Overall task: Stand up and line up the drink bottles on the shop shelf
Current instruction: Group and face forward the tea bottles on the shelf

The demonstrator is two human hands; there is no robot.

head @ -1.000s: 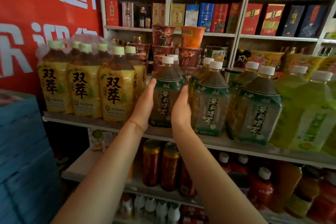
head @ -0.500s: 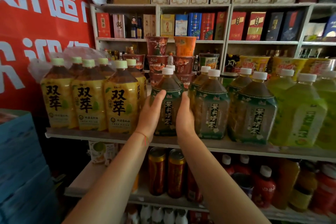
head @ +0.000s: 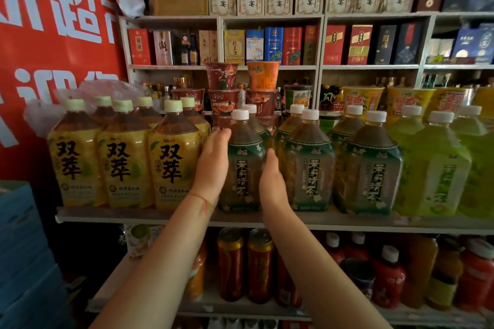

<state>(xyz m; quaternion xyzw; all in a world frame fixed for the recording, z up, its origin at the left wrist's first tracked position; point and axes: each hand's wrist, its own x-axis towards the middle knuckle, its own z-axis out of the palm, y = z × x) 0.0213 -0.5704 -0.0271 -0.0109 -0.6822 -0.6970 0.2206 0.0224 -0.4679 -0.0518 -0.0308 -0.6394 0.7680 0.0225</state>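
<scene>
Upright at the shelf's (head: 171,218) front edge, the green-labelled tea bottle (head: 244,165) stands between both hands. Left hand (head: 212,165) and right hand (head: 272,184) press its sides with straight fingers, neither curled round it. Yellow-labelled bottles (head: 123,163) stand just left; matching green-labelled bottles (head: 310,165) just right.

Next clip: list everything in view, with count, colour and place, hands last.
yellow-label tea bottles: six caps visible, shelf left
dark green-label tea bottles: six caps visible, shelf middle
light green bottles: at least three, shelf right
shelf: one, pale
noodle cups: several, red and orange, stacked behind
boxes: many, red, blue, cream, back shelves
cans: two, red-gold, lower shelf
red bottles: several, lower shelf right
banner: one, red, left wall
left hand: flat against the leftmost dark green-label bottle
right hand: flat on its other side
</scene>
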